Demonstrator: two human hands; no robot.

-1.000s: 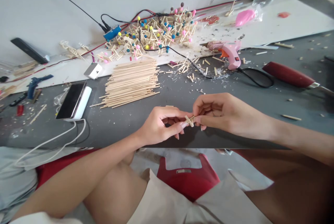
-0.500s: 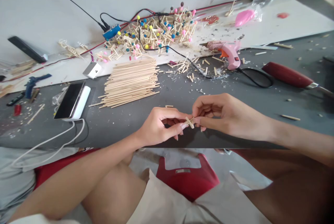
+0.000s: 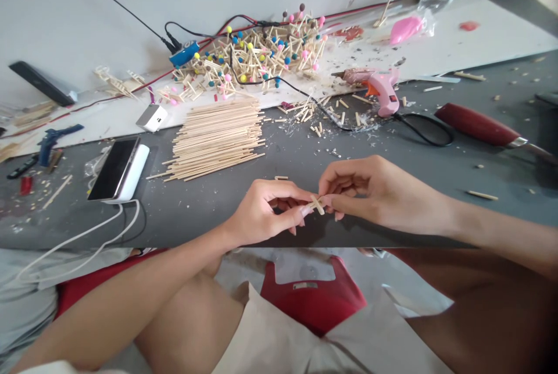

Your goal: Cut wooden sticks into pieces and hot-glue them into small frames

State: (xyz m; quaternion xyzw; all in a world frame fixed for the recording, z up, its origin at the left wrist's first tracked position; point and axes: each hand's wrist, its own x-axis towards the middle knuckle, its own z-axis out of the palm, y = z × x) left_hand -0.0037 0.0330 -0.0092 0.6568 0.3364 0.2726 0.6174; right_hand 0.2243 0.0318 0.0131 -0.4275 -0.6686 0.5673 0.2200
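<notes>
Between my two hands is a small piece of crossed wooden sticks (image 3: 318, 206), above the front edge of the grey table. My left hand (image 3: 274, 206) pinches its left side between thumb and fingers. From the right, my right hand (image 3: 361, 191) pinches the other side, its fingertips nearly touching those of the left. A short cut stick (image 3: 281, 178) lies just behind my left hand. Farther back on the left is a pile of long thin sticks (image 3: 218, 138).
A pink glue gun (image 3: 386, 92) and a red-handled tool (image 3: 477, 124) lie back right. Behind stands a heap of stick pieces with coloured balls (image 3: 261, 57). A phone (image 3: 115, 169) on a white block with cables is at left; a red stool (image 3: 305, 301) is below.
The view has shifted slightly, moving the table items a little left in the picture. The crossed piece is tilted slightly differently; both hands keep their pinch on it.
</notes>
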